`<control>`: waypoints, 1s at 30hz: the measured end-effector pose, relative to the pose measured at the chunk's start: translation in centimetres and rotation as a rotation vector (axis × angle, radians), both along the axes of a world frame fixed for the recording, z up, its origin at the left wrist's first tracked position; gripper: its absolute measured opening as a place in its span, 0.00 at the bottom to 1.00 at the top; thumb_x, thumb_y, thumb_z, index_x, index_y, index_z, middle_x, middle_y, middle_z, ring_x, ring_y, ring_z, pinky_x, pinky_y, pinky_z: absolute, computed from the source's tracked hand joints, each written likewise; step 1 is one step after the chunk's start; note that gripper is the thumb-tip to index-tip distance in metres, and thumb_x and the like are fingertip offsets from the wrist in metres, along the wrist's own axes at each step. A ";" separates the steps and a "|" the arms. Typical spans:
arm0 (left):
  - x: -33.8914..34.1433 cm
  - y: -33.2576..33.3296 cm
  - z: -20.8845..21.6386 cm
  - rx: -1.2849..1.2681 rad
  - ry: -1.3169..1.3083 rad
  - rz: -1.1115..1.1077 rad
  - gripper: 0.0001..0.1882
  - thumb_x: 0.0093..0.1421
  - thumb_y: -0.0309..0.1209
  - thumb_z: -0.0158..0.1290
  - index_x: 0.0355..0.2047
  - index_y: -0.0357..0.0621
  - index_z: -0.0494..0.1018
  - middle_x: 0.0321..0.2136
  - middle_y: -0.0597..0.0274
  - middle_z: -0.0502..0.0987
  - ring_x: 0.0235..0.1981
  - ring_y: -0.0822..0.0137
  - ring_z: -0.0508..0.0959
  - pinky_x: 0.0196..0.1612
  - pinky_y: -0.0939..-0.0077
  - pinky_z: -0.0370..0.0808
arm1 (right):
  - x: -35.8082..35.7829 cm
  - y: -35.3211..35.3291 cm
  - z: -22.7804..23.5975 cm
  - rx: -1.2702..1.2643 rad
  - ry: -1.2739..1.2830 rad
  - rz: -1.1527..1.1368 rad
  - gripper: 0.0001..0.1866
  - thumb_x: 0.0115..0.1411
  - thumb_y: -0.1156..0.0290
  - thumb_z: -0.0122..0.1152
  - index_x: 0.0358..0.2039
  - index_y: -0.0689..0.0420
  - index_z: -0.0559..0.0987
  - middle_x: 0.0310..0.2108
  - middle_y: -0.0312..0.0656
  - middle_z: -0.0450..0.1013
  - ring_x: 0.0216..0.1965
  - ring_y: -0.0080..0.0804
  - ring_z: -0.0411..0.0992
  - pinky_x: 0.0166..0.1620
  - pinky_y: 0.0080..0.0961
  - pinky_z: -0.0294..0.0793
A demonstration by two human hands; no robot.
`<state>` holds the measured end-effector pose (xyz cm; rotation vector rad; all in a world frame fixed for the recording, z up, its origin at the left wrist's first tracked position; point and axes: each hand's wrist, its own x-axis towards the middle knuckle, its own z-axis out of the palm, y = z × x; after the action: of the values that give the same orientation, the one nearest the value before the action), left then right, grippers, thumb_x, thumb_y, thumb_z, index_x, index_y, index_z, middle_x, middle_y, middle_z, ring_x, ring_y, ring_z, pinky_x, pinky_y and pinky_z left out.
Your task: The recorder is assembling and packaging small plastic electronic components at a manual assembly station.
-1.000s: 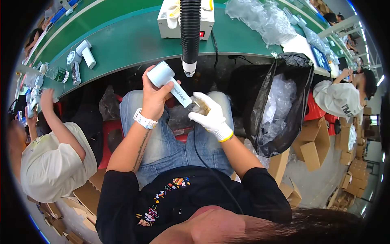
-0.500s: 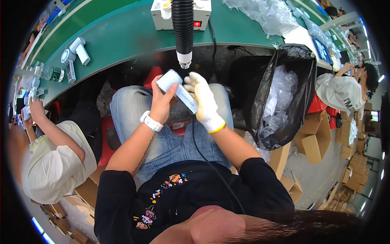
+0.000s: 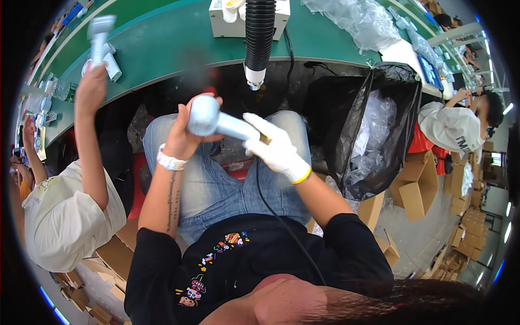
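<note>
A light-blue handheld fan point(image 3: 232, 127) with a rounded head and straight handle lies across my two hands, above my lap. My bare left hand point(image 3: 179, 130), with a pale watch on its wrist, cups the round head, its fingers partly hidden behind it. On my right hand point(image 3: 276, 151) is a white glove with a yellow cuff edge; its thumb and fingers grip the handle's end. Just beyond the fan hangs a black ribbed hose point(image 3: 259, 38) with a white nozzle point(image 3: 254, 77), not touching it. A dark cable point(image 3: 261, 187) runs down from near my right hand over my shirt.
At left, a co-worker's hand point(image 3: 92, 86) raises a similar light-blue fan point(image 3: 101, 35) over the green bench point(image 3: 162, 51). A white box-shaped device point(image 3: 222, 24) stands behind the hose. To my right are a black bag point(image 3: 336, 130) of clear plastic wrap and cardboard boxes point(image 3: 414, 189).
The fan has turned from its printed handle side to its rounded head, and my left hand has moved left with it. The co-worker at left has lifted a fan into view.
</note>
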<state>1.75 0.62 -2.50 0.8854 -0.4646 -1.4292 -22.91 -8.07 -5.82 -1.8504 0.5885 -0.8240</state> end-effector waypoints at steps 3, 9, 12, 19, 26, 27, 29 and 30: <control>0.9 1.3 1.8 0.109 -0.144 -0.161 0.32 0.62 0.41 0.63 0.62 0.49 0.64 0.49 0.52 0.79 0.51 0.55 0.81 0.50 0.56 0.82 | -0.2 0.9 1.1 -0.219 0.096 0.011 0.32 0.60 0.55 0.67 0.61 0.59 0.75 0.51 0.49 0.79 0.46 0.45 0.81 0.52 0.40 0.80; -3.1 4.4 2.4 -0.345 -0.845 -0.276 0.30 0.52 0.35 0.68 0.53 0.45 0.67 0.47 0.51 0.80 0.46 0.58 0.82 0.49 0.61 0.79 | -1.9 0.0 6.4 0.103 0.485 0.550 0.26 0.50 0.60 0.74 0.48 0.58 0.82 0.36 0.52 0.80 0.38 0.46 0.81 0.44 0.39 0.79; -5.6 8.0 0.2 -0.578 -0.999 -0.259 0.30 0.47 0.29 0.67 0.51 0.44 0.68 0.46 0.50 0.80 0.45 0.57 0.83 0.50 0.63 0.78 | -2.6 2.8 4.9 0.003 0.596 0.614 0.24 0.48 0.59 0.74 0.44 0.57 0.83 0.34 0.55 0.79 0.39 0.50 0.81 0.43 0.39 0.79; -5.8 4.4 -3.1 -0.366 -0.987 -0.211 0.33 0.46 0.30 0.69 0.52 0.41 0.68 0.44 0.49 0.81 0.44 0.57 0.83 0.49 0.63 0.80 | -2.7 -0.6 3.2 0.062 0.615 0.500 0.26 0.48 0.57 0.74 0.46 0.53 0.82 0.41 0.53 0.80 0.43 0.49 0.80 0.47 0.39 0.78; 7.9 -3.1 3.2 -0.387 -0.548 0.661 0.34 0.64 0.47 0.56 0.64 0.43 0.61 0.50 0.51 0.75 0.45 0.56 0.80 0.46 0.61 0.81 | -0.7 -21.9 12.1 -1.041 0.275 -0.597 0.20 0.48 0.61 0.75 0.43 0.51 0.83 0.51 0.48 0.74 0.56 0.52 0.70 0.61 0.47 0.68; 8.6 -7.9 5.1 -0.420 -0.639 0.824 0.33 0.67 0.43 0.56 0.65 0.41 0.61 0.50 0.51 0.75 0.46 0.59 0.80 0.48 0.62 0.80 | 0.3 -25.3 13.2 -1.157 0.347 -0.699 0.19 0.50 0.59 0.75 0.42 0.51 0.84 0.53 0.49 0.73 0.58 0.53 0.68 0.62 0.47 0.67; 12.1 -17.1 6.6 -0.267 -0.949 0.787 0.30 0.63 0.37 0.65 0.60 0.36 0.68 0.51 0.53 0.77 0.48 0.65 0.78 0.52 0.69 0.76 | 2.4 -30.6 14.1 -1.271 0.400 -0.797 0.19 0.51 0.57 0.74 0.41 0.50 0.85 0.55 0.49 0.72 0.59 0.54 0.67 0.63 0.48 0.66; 13.5 -21.7 6.8 -0.254 -0.974 0.793 0.30 0.59 0.40 0.69 0.56 0.37 0.73 0.49 0.54 0.78 0.46 0.65 0.79 0.51 0.71 0.76 | 3.6 -32.2 14.5 -1.277 0.545 -0.795 0.19 0.51 0.56 0.74 0.41 0.51 0.86 0.56 0.49 0.72 0.60 0.53 0.67 0.64 0.47 0.65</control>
<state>15.27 -21.13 4.27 1.3269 -0.8600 -0.1432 -19.28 -40.31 8.66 -3.1140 1.4101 -1.4031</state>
